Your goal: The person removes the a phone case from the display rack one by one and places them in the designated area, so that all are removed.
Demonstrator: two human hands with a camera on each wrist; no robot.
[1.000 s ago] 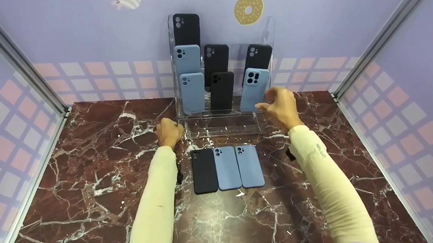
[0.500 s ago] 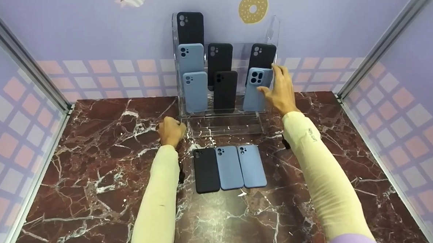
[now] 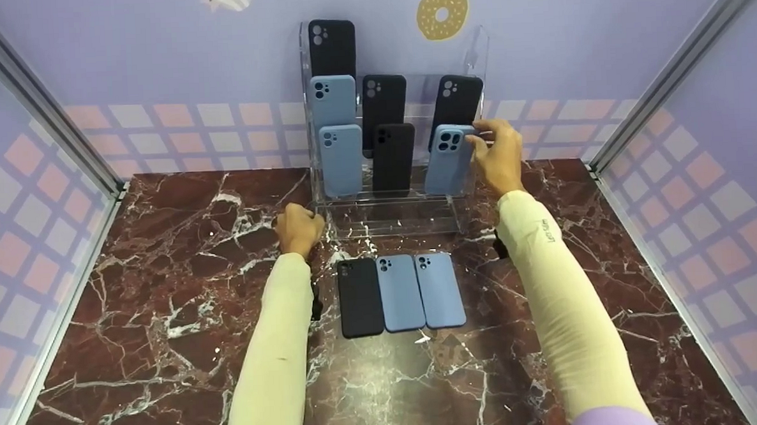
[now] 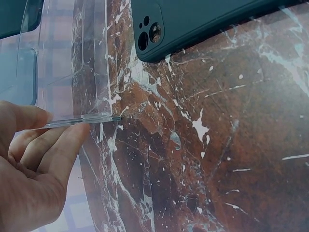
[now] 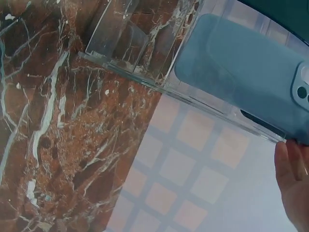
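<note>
Head view: clear tiered rack (image 3: pixel 391 201) holds seven phone cases (image 3: pixel 394 157).

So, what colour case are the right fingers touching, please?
The case is light blue, clearest in head view.

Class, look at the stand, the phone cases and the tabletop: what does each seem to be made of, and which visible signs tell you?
Stand: clear, glossy plastic, probably acrylic; the tabletop's pattern shows through it.
Cases: matte silicone or soft plastic, perhaps; their colour is even, with little shine.
Tabletop: polished marble or an imitation; white veins cross dark red, and light reflects.
</note>
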